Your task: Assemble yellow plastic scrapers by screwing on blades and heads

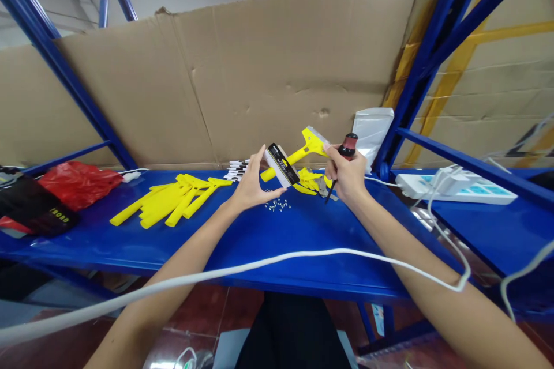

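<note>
My left hand [250,187] grips a small black-and-white printed box [282,166] between thumb and fingers, above the blue shelf. In my right hand [347,172] are a yellow scraper [309,141], pinched by its head, and a screwdriver [347,147] with a red and black handle, its shaft pointing down. The scraper's handle passes behind the box, and its end shows at the box's left. Small screws or nuts [277,205] lie scattered below the box. Small yellow parts [308,180] are piled beyond, partly hidden by my right hand.
Several yellow scraper handles [168,200] lie heaped at left, beside a red plastic bag [80,183] and a black bag [43,207]. Black-and-white packs [237,170] sit behind my left hand. A white cable [303,253] crosses in front; a power strip [459,187] is at right.
</note>
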`<state>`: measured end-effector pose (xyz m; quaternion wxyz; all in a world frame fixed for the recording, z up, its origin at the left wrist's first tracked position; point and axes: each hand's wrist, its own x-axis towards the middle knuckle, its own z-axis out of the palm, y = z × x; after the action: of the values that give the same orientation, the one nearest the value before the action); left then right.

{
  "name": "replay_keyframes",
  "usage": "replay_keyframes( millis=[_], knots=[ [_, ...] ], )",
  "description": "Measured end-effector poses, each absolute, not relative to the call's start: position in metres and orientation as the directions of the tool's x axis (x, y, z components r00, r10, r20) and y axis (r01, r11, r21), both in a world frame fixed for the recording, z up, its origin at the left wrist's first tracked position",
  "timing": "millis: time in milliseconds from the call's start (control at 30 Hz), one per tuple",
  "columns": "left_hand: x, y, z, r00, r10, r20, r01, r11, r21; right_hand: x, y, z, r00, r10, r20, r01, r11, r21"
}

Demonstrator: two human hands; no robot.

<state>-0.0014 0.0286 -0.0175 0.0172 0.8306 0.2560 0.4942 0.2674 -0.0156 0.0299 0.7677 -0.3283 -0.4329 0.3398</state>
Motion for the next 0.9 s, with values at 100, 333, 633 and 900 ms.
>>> replay_keyframes(
  millis=[100,333,633,900],
  knots=[
    [0.005,0.019,-0.013,0.381,0.568,0.730,0.348,-0.819,0.455,0.264,-0.019,0.030,0.345,0.843,0.413,-0.245,0.506,-0.827],
    [0.026,-0.005,-0.006,0.392,0.798,0.457,-0.026,-0.487,0.873,0.262,-0.022,0.032,0.289,0.884,0.366,-0.233,0.436,-0.869],
    [0.028,-0.006,0.007,0.489,0.858,0.157,-0.109,-0.119,0.987,0.261,-0.026,0.029,0.198,0.926,0.322,-0.191,0.358,-0.914],
    [0.037,-0.012,0.003,0.419,0.893,0.167,-0.228,-0.074,0.971,0.255,-0.031,0.028,0.154,0.929,0.338,-0.146,0.360,-0.922]
  ],
)
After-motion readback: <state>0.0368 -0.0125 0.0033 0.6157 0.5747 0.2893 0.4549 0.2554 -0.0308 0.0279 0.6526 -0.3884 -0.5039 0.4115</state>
